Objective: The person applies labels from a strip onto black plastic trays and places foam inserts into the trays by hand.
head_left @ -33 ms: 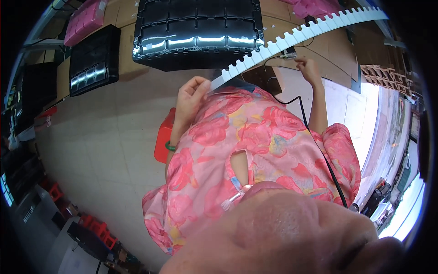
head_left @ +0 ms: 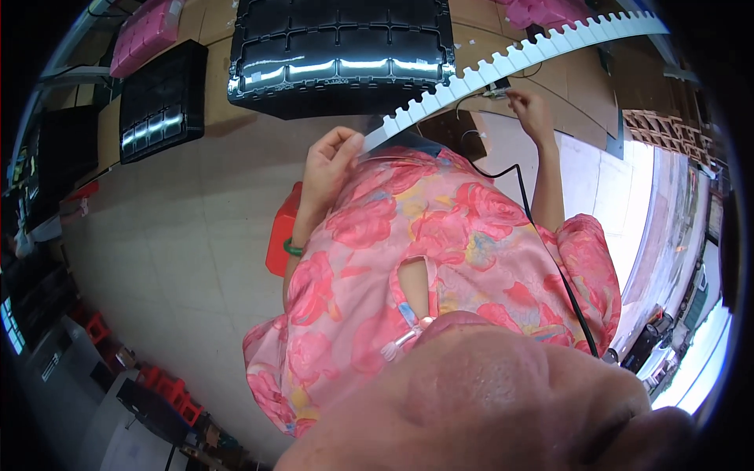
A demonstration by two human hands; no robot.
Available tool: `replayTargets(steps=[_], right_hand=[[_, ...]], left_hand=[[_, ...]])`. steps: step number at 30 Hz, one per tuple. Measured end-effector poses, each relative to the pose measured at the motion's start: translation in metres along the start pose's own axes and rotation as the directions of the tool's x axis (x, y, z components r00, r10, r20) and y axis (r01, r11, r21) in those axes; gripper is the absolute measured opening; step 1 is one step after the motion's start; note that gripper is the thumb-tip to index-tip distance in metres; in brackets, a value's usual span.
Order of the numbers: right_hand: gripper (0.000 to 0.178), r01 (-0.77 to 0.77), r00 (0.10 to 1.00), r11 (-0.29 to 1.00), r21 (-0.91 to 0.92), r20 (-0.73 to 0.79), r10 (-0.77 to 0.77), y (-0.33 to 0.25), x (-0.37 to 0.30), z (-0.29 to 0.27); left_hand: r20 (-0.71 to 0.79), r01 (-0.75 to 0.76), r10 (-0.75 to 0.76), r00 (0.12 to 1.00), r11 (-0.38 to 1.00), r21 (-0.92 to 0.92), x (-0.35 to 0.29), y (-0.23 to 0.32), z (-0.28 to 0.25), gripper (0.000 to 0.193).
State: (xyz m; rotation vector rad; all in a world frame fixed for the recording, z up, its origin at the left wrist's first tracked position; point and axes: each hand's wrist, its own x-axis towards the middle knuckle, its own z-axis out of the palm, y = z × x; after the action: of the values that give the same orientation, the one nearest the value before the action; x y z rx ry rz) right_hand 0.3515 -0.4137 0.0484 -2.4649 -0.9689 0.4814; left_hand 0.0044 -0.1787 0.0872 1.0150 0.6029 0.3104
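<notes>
My left hand [head_left: 331, 161] pinches the near end of a long white strip [head_left: 487, 72] between thumb and fingers. Square notches run along the strip's upper edge, and it rises across to the far right. Below the strip on the right, my right hand [head_left: 532, 116] has its fingers curled together, the fingertips beside a small metallic piece [head_left: 496, 91] with thin wires. Whether the fingers grip that piece or something smaller cannot be made out.
A stack of shiny black compartment trays [head_left: 338, 71] stands on the cardboard-covered table [head_left: 577, 106], with a smaller black tray stack [head_left: 163, 102] to its left. Pink trays [head_left: 148, 38] lie at the far left. A black cable [head_left: 542, 243] hangs over my blouse. A red stool [head_left: 283, 235] stands at my left.
My right hand has shifted slightly away from me, bringing its fingertips up beside the small metallic piece. The left hand still holds the strip in nearly the same place.
</notes>
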Motion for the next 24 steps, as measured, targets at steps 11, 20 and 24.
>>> replayTargets(steps=[11,20,24], right_hand=[[0.023,-0.051,0.704,0.509,0.859,0.392,-0.592,-0.199,0.010,0.054],[0.017,-0.008,0.490,0.437,0.899,0.385,-0.782,-0.222,0.045,0.065],[0.017,0.377,0.641,0.530,0.760,0.199,-0.741,-0.254,0.109,0.031]], left_hand=[[-0.011,0.023,-0.024,1.000,0.989,-0.144,-0.004,0.004,0.002,0.012],[-0.056,-0.101,0.093,0.994,0.982,-0.161,-0.012,0.003,-0.008,0.011],[-0.083,-0.154,0.141,0.987,0.968,-0.196,-0.019,0.008,-0.011,0.012]])
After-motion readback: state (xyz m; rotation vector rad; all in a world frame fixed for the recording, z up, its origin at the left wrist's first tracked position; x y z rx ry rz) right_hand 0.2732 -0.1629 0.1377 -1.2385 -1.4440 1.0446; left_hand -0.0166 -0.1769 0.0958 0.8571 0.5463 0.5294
